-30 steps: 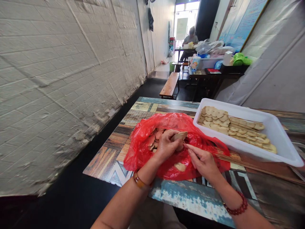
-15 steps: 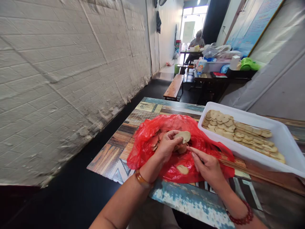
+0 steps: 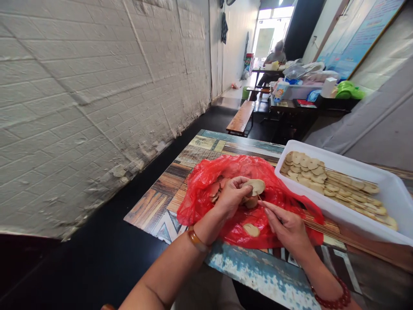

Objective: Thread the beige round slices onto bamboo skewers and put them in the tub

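My left hand (image 3: pixel 232 193) pinches a thin, pale round slice (image 3: pixel 257 187), which looks like potato or lotus root, above a red plastic bag (image 3: pixel 206 172). My right hand (image 3: pixel 285 221) grips a thin wooden skewer (image 3: pixel 259 197), its tip at the slice's lower edge; whether it has gone in I cannot tell. More slices (image 3: pixel 217 188) lie inside the open bag, partly behind my left hand. A single slice (image 3: pixel 251 230) rests on the bag's near side. Right of the bag, a white plastic tray (image 3: pixel 392 189) holds rows of skewered slices (image 3: pixel 342 187).
The bag and tray stand on a wood-patterned table (image 3: pixel 171 181). Loose skewers (image 3: pixel 335 230) lie between bag and tray. Beyond are a wooden bench (image 3: pixel 241 117), a cluttered table (image 3: pixel 290 103) and a seated person (image 3: pixel 275 56). A white brick-patterned wall (image 3: pixel 97 86) runs along the left.
The view has shifted slightly, so everything sits a little further right. Both hands keep their hold on the slice and the skewer, in nearly the same pose.
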`<act>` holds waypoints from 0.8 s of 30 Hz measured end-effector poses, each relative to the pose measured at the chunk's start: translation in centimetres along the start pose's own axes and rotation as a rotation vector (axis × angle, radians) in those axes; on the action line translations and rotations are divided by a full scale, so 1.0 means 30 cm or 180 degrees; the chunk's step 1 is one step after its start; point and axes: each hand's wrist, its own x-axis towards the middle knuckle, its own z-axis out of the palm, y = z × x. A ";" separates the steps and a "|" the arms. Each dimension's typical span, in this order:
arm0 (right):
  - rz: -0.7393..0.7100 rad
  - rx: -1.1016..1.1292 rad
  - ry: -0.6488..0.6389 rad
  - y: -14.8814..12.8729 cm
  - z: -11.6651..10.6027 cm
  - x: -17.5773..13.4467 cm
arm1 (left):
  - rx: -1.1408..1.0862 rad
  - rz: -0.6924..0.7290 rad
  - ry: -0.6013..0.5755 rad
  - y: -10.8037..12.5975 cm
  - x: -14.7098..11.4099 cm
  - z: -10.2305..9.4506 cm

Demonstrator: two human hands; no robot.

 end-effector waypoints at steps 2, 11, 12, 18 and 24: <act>0.0002 -0.0014 -0.0020 0.004 0.002 -0.002 | -0.0037 -0.0014 -0.0015 0.000 -0.003 0.003; 0.0071 -0.0057 -0.0015 0.002 0.006 -0.001 | 0.0125 0.0086 -0.0052 0.008 -0.017 0.018; 0.0083 -0.0069 -0.0010 0.000 0.005 0.000 | 0.0133 0.0077 -0.0064 0.009 -0.017 0.018; 0.0124 0.0022 0.0009 -0.002 0.006 -0.002 | 0.0098 0.0059 -0.0030 0.014 -0.019 0.018; 0.0243 0.0083 -0.0065 -0.006 0.006 -0.002 | 0.0040 0.0018 -0.0033 0.012 -0.019 0.018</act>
